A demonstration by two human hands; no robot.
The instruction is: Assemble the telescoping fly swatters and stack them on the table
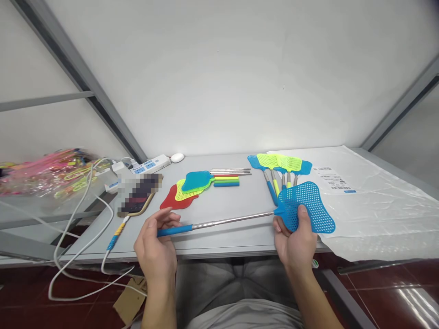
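A blue fly swatter (236, 220) with an extended metal rod spans both my hands above the table's front edge. My right hand (297, 244) pinches its perforated blue head, thumb on top and fingers beneath. At the other end, the blue grip rests in my left hand (157, 246), between the thumb and loosely curled fingers. Behind it lie loose swatter heads: a blue head (196, 181), a yellow-green head (185, 193) and a red head (171, 201). Beside them are several metal rods (230, 171) and coloured grips (226, 184). Several swatters with rods attached (279, 162) lie at the back right.
A white plastic mailer bag (373, 201) with a label covers the table's right side. On the left are a phone (140, 194), a power strip (154, 163) and looping white cables (111, 214). Clear bags of colourful items (58, 173) sit further left.
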